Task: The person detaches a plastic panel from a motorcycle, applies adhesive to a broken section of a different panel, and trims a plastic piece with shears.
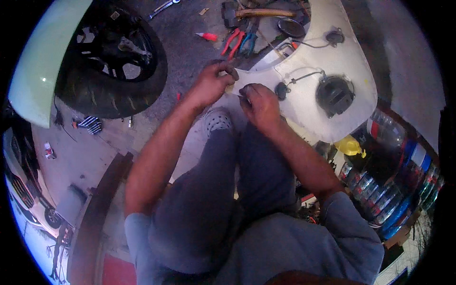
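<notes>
A large white curved panel [304,71] extends from between my hands toward the right. It carries a big round black fitting [335,96] and smaller dark round parts, with thin wires running to them. At the panel's narrow left end, my left hand [213,84] is closed, thumb and fingers pinched at the edge. Close beside it, my right hand [261,105] has its fingers bent around the same end, near a small black round part [281,90]. Any small piece between the fingertips is too hidden to make out.
A wheel with a black tyre [114,97] stands at left under a pale green body panel [42,61]. Red-handled pliers [232,42], blue-handled pliers [248,43] and a wooden-handled tool [265,13] lie ahead. Packed bottles [380,190] are at right.
</notes>
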`<state>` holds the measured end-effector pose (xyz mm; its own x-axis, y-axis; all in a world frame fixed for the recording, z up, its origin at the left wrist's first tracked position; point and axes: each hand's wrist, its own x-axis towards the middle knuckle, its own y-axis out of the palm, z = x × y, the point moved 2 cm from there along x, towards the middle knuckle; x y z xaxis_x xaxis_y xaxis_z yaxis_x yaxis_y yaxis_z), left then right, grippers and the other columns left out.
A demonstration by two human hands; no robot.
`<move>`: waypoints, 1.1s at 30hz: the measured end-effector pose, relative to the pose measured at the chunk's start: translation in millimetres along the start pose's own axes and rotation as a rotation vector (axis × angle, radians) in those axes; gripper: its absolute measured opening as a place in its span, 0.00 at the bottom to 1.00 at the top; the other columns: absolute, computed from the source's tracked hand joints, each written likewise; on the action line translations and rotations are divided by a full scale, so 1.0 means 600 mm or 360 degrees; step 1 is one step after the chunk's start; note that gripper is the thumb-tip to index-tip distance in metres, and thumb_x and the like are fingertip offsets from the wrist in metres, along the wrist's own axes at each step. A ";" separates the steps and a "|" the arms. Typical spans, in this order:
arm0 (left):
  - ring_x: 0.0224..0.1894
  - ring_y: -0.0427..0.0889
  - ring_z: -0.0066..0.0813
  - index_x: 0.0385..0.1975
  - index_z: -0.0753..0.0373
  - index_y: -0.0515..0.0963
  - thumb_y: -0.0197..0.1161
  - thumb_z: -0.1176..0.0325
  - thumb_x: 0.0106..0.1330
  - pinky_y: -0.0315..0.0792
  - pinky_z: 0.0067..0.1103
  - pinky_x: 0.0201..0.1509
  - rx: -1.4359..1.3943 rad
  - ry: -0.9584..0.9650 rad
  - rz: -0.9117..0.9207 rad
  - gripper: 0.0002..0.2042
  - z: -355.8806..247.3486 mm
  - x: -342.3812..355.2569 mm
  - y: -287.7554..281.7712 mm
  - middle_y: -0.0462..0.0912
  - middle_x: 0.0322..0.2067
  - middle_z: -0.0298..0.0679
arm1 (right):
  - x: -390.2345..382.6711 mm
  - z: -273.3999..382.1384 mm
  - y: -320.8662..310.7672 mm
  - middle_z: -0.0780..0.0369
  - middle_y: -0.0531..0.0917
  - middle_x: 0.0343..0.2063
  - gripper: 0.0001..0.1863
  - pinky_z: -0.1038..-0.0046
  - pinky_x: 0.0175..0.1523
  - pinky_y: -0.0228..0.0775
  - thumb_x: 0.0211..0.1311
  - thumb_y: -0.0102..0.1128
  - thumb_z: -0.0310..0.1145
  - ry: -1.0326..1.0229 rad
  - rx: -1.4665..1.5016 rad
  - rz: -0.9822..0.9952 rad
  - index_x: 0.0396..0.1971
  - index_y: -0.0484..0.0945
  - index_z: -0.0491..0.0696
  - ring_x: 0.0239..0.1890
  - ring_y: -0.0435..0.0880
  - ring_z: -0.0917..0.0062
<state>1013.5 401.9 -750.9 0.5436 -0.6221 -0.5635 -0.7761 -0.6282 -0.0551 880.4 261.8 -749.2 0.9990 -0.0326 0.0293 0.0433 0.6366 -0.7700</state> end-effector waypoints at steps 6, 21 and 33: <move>0.52 0.75 0.31 0.45 0.61 0.83 0.60 0.51 0.67 0.63 0.25 0.62 -0.0181 0.0162 0.0249 0.20 -0.082 -0.018 0.006 0.80 0.48 0.42 | -0.016 0.039 -0.080 0.54 0.83 0.33 0.11 0.65 0.37 0.76 0.48 0.69 0.25 0.0031 0.0021 -0.0291 0.34 0.80 0.43 0.33 0.83 0.60; 0.51 0.77 0.27 0.52 0.67 0.79 0.60 0.52 0.70 0.68 0.25 0.58 0.0453 0.0913 0.0521 0.23 -0.411 -0.147 0.118 0.82 0.46 0.39 | -0.136 0.130 -0.347 0.56 0.86 0.33 0.13 0.73 0.44 0.74 0.59 0.68 0.33 0.0539 0.0616 -0.1009 0.38 0.81 0.40 0.34 0.83 0.75; 0.52 0.79 0.35 0.58 0.73 0.72 0.68 0.70 0.60 0.71 0.27 0.58 0.0430 0.1044 0.0488 0.26 -0.445 -0.245 0.247 0.80 0.52 0.48 | -0.229 0.125 -0.418 0.60 0.85 0.30 0.16 0.73 0.42 0.72 0.62 0.67 0.40 0.0428 0.1013 -0.1311 0.36 0.81 0.39 0.33 0.79 0.81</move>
<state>903.9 275.7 -456.2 0.3045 -0.9524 0.0132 -0.9279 -0.2997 -0.2219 733.0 164.4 -512.3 0.6298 -0.7540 0.1867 0.7758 0.6228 -0.1018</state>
